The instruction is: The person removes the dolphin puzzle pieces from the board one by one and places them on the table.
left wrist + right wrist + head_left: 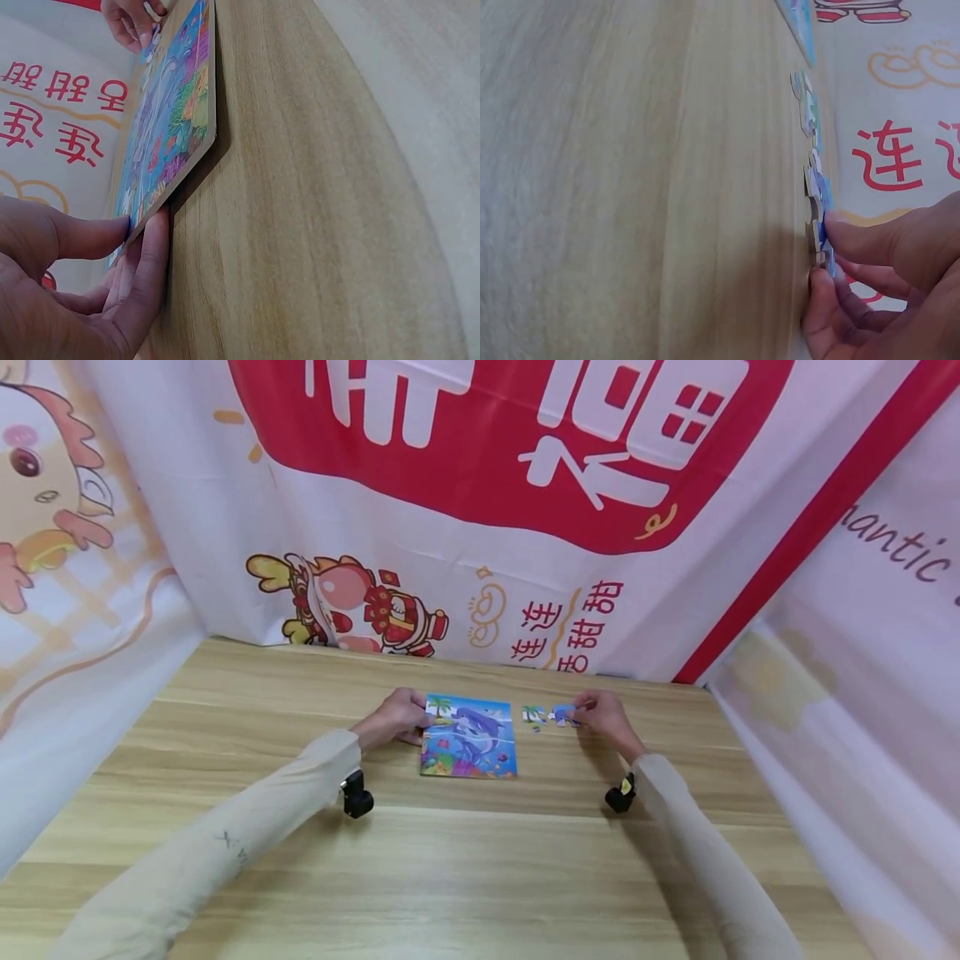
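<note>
A square dolphin picture board point(472, 745) with a palm tree and bright sea creatures lies near the back of the table. My left hand point(399, 713) pinches its left edge, thumb on top and fingers beneath, as the left wrist view shows on the board point(176, 112). To the right of the board is a small jigsaw piece point(533, 716) with a palm tree on it. Beside that piece, my right hand point(603, 713) pinches blue jigsaw pieces point(821, 202) between thumb and fingers at their right end. Its fingertips cover part of them.
The wooden table point(480, 868) ends at the back against a printed cloth point(420, 543) with red lettering and cartoon figures. More cloth walls stand at the left and right sides. A black wrist camera point(357, 795) hangs under the left sleeve.
</note>
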Available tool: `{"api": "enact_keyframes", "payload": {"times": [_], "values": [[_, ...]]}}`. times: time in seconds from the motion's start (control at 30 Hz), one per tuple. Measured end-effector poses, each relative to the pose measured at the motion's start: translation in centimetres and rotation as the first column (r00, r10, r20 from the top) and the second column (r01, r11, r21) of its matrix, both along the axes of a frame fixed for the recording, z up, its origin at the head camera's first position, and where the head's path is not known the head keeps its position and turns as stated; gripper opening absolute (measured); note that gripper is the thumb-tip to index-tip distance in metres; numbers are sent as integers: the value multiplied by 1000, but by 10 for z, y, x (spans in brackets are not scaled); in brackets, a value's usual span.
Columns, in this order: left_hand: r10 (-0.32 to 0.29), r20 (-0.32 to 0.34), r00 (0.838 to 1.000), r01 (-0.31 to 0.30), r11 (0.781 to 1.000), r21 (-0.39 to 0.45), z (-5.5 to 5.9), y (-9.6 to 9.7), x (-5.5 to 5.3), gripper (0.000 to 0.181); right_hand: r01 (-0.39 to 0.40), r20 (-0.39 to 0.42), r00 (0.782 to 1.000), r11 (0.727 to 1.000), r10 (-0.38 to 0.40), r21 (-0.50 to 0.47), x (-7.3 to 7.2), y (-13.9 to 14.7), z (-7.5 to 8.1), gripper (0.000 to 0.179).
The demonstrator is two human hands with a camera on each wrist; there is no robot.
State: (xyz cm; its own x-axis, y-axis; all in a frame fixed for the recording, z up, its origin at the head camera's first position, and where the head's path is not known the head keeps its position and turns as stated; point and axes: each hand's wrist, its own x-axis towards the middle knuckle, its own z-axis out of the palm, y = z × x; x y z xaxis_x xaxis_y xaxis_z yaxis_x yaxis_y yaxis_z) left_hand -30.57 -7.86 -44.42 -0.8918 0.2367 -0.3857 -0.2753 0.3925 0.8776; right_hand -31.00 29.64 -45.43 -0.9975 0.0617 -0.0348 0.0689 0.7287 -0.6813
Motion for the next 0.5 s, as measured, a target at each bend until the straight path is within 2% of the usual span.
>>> {"api": "enact_keyframes", "payload": {"times": [0.1, 0.2, 0.5], "values": [[9, -1, 1000, -9, 1000, 3, 1, -1, 1, 22, 7, 14, 1000, 999, -7, 54, -3, -3, 2, 21], [5, 1, 1000, -5, 1000, 11, 1, -1, 0, 22, 11, 18, 1000, 998, -12, 68, -4, -3, 2, 18], [5, -7, 1000, -5, 1000, -1, -5, 0, -2, 26, 10, -3, 1000, 999, -10, 37, -3, 1, 0, 17]]}}
